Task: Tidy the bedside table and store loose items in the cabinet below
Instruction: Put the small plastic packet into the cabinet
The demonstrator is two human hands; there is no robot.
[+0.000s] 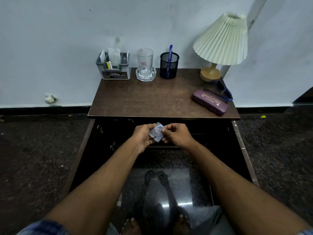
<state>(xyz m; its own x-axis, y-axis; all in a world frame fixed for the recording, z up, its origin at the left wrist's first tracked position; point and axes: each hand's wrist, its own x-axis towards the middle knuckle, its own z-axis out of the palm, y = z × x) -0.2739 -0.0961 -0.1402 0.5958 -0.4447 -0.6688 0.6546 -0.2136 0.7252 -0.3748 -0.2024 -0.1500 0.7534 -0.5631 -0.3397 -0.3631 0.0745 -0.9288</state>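
Note:
A small clear plastic pouch (157, 132) with thin metal clips inside is held between both hands, just below the front edge of the dark wooden bedside table (152, 97). My left hand (144, 135) grips its left side. My right hand (177, 134) pinches its right edge. Behind the hands the cabinet (208, 131) stands open with both doors swung out; its inside is dark. On the tabletop lie a purple glasses case (210, 102) and blue sunglasses (223, 90) at the right.
Along the wall stand a grey organiser (115, 68), a glass on a glass coaster (145, 65), a black mesh pen cup with a blue pen (169, 65) and a pleated lamp (221, 41). Open cabinet doors (81, 150) flank my arms. My bare feet are below.

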